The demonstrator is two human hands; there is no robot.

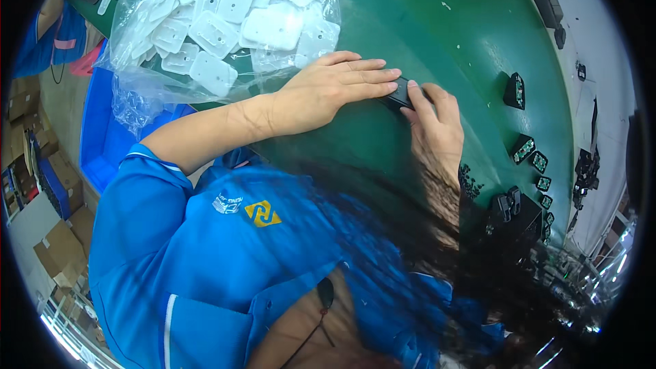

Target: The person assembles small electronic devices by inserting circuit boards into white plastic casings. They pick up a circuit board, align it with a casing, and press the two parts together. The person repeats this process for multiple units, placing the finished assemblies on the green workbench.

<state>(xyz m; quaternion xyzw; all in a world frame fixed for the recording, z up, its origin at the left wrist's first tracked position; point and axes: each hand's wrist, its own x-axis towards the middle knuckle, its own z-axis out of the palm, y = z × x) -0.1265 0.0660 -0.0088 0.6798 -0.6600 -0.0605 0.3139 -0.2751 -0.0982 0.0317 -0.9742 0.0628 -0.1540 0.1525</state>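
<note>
Fingers point(372, 75) of both hands closed on black part point(398, 96); clear bag point(137, 41) of white plates point(273, 25) alongside.

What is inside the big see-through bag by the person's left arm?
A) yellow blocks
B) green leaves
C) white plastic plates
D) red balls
C: the clear plastic bag is packed with flat white plastic plates, and it lies on the green table just beyond the left hand.

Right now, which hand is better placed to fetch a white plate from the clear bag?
Probably the left hand: its forearm lies right beside the clear bag of white plates. The right hand sits on the far side of the small black part, which both hands touch on the green surface.
</note>
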